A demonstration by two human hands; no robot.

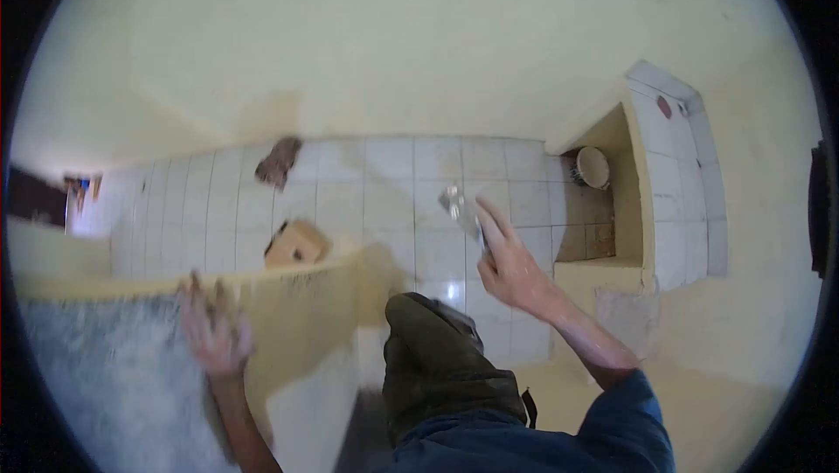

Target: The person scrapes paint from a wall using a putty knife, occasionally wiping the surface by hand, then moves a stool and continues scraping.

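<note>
In my right hand (514, 270) is a putty knife (460, 208), gripped by the handle with its flat metal blade pointing away to the upper left. The blade is in the air above the tiled floor, and part of the handle is hidden by my fingers. My left hand (217, 331) is open, its fingers stretched toward the top edge of a low wall (293, 329). Pale, dusty residue coats the left fingers. Beside that hand the wall's surface shows a grey-white patch (114, 359).
On the white-tiled floor (437, 167) lie a cardboard box (295, 244) and a brown rag (278, 163). To the right, a bucket (592, 167) stands in a recess under a tiled counter (669, 184). A pale yellow wall (419, 45) runs along the far side.
</note>
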